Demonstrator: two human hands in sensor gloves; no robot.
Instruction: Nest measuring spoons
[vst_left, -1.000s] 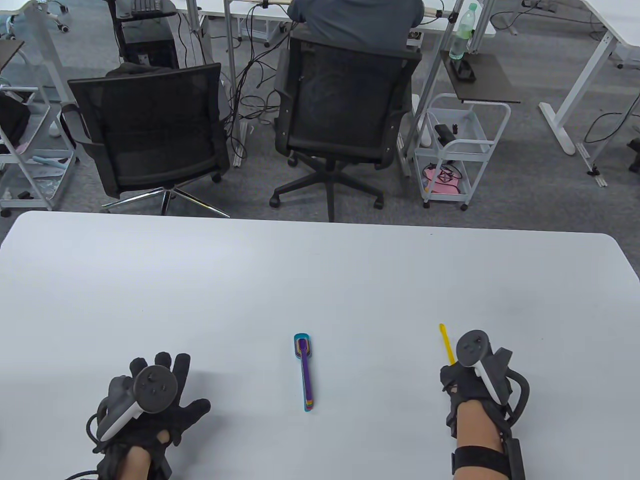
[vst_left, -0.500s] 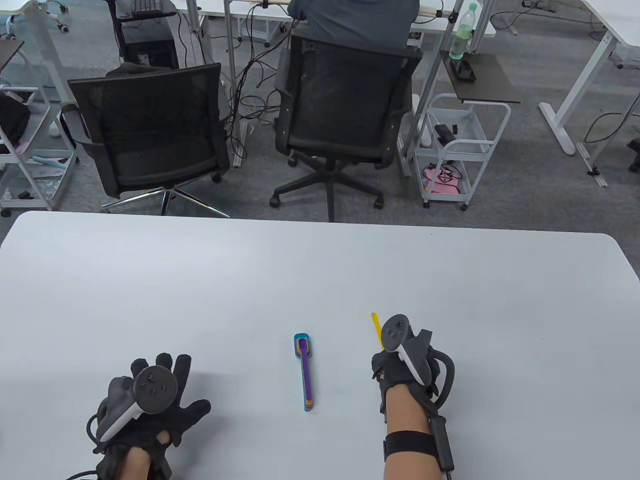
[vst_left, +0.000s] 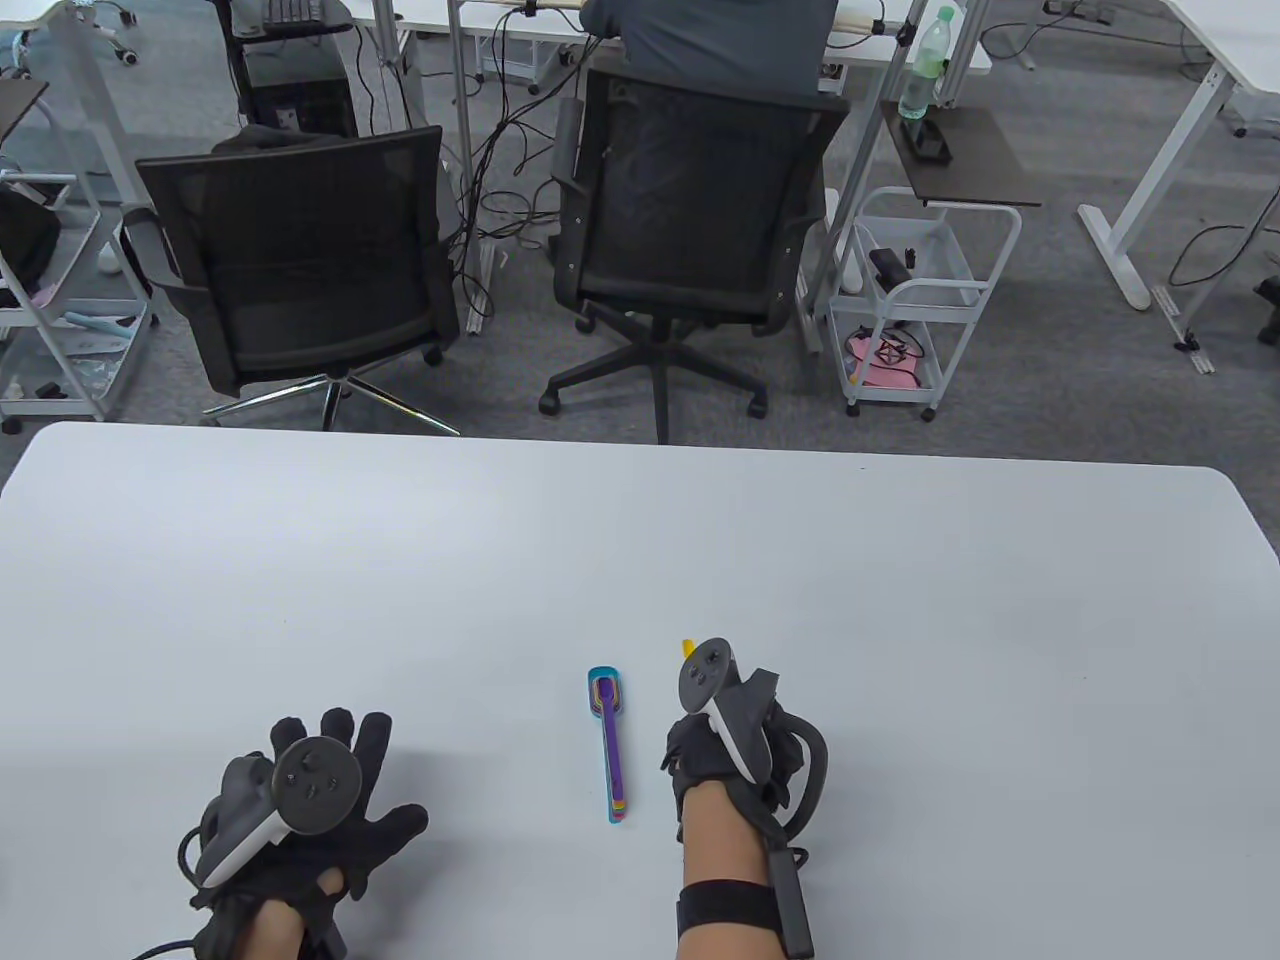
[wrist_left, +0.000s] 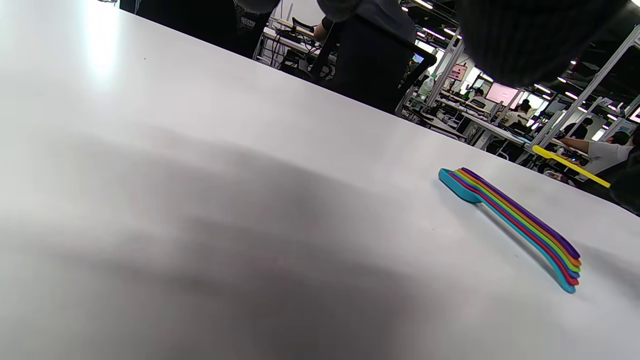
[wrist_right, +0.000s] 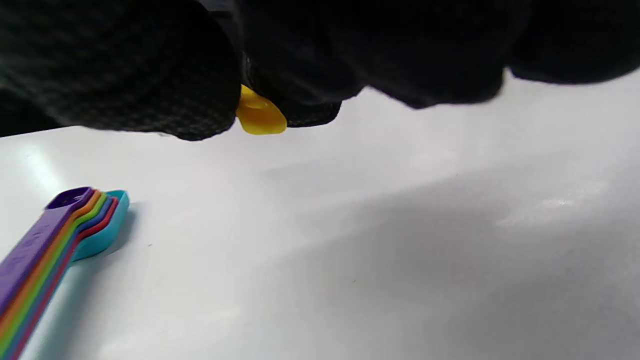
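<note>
Right hand (vst_left: 722, 752) grips yellow spoon (wrist_right: 260, 116) beside nested spoons (vst_left: 611, 737); left hand (vst_left: 300, 810) lies spread.

No text, brand, number or sign can be read in any view. Embossed marks can be made out on the purple spoon handle (wrist_right: 30, 247) in the right wrist view, but they are too blurred to be read. The bottle label (vst_left: 925, 62) and the background screens (wrist_left: 502, 92) are too small to be made out.
</note>
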